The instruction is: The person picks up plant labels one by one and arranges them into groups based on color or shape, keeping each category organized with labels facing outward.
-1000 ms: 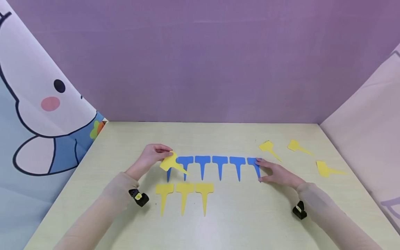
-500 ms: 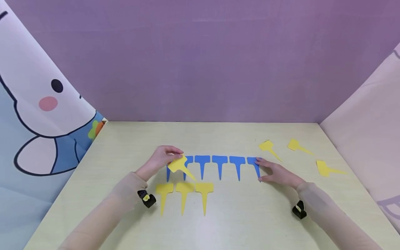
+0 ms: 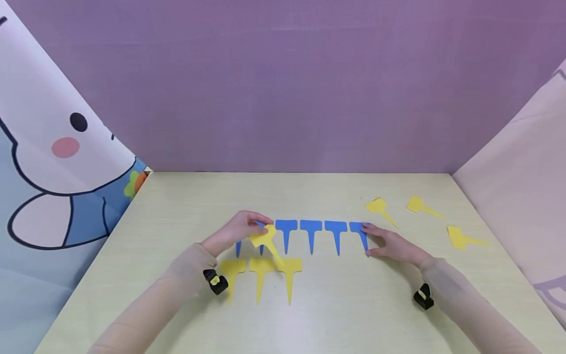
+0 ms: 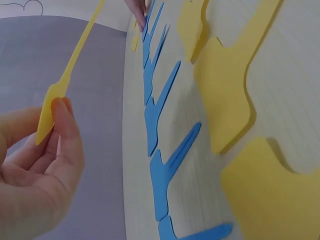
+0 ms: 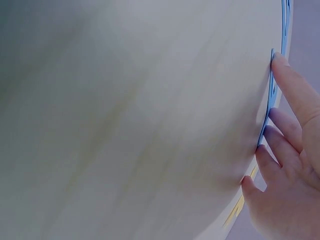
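My left hand (image 3: 236, 231) pinches a yellow T-shaped plant label (image 3: 264, 238) between thumb and fingers, raised over the left end of a row of blue plant labels (image 3: 311, 226). In the left wrist view, the yellow label (image 4: 56, 92) stands up from the fingertips with its spike upward. My right hand (image 3: 393, 244) touches the last blue label (image 3: 358, 228) on the right, fingers at its head and thumb by its spike tip. The right wrist view shows these fingers (image 5: 295, 95) loosely extended along it. The left hand partly hides the two leftmost blue labels.
Three yellow labels (image 3: 262, 266) lie side by side in front of the blue row, spikes toward me. At the right rear, more yellow labels (image 3: 457, 238) lie scattered at angles. A purple backdrop (image 3: 287, 98) rises behind the table (image 3: 336, 305).
My left hand has moved right and slightly toward me with the yellow label, whose spike now overlaps the third front yellow label. The right hand has stayed in place.
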The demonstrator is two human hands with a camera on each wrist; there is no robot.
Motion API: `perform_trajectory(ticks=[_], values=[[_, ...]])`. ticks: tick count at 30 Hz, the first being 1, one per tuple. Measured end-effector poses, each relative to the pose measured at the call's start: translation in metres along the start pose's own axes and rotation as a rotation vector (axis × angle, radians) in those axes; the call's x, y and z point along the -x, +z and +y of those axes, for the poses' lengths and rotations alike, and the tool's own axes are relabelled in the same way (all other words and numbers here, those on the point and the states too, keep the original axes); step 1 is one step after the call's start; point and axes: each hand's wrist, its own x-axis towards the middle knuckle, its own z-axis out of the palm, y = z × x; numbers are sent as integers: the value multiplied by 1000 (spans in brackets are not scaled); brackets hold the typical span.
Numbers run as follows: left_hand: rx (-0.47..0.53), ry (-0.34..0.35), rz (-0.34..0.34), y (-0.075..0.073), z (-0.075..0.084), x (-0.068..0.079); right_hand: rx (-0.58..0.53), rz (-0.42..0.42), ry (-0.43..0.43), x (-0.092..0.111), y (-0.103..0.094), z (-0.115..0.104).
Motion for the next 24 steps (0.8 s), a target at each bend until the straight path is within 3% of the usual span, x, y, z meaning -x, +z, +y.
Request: perform_trajectory(ticks=[12,18,24], values=[[42,47,-242,10,6,-1,-7,5,-31,0,0,-1],[23,126,-354,17,7,-6,5,11,-49,-1,-1,0],[-27,145,-400,29,13,-12,-4,4,-32,0,-2,-1]])
